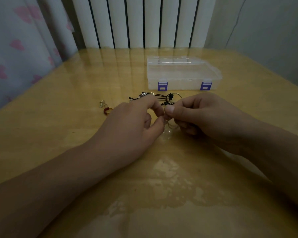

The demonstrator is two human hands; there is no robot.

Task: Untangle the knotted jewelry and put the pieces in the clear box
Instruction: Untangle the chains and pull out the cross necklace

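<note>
Both hands meet above the desk (76, 127): the left hand (136, 122) and right hand (196, 115) each grip a thin pale chain (169, 125) by pinching it. Just beyond lies the dark knotted jewelry (168, 98). Farther back stands the clear box (182, 74), lid closed, contents indiscernible.

Wooden table (58, 134) bears clear box (182, 74); jewelry (169, 98); ring (107, 111).

Open tabletop (162, 186) lying near the viewer, tangled jewelry (169, 98) sitting between the hands and the clear box (182, 74), red ring (107, 111) lying left, radiator (141, 21) closing off the back.
</note>
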